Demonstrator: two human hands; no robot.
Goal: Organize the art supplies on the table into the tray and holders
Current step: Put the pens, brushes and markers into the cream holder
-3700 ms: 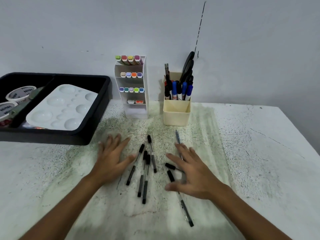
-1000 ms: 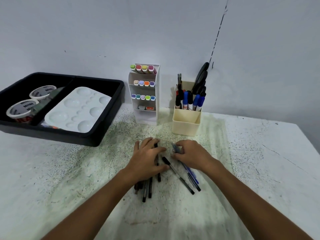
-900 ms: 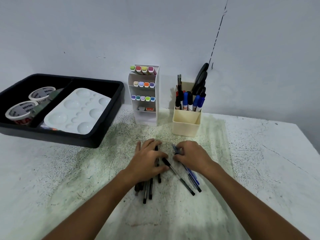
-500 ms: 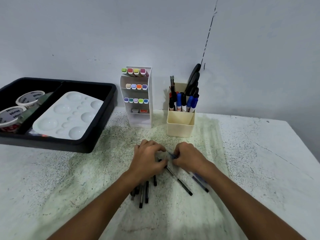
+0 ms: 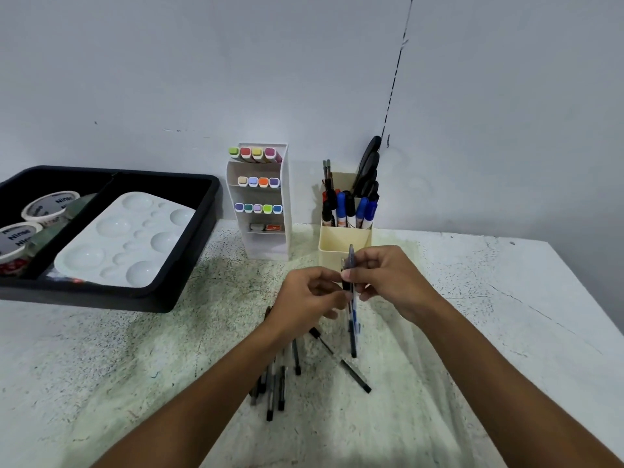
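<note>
Hands are meeting before the cream holder (image 5: 341, 243): right hand (image 5: 388, 282) and left hand (image 5: 305, 300) are pinching upright pens (image 5: 352, 315) (several, bunched).

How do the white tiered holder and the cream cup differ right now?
The white tiered holder is taller, with stacked shelves showing coloured marker caps end-on. The cream cup is shorter, with markers, brushes and scissors standing upright in its rear compartment. The cup's front compartment looks empty; every holder shelf is occupied. Both stand upright near the wall.
</note>
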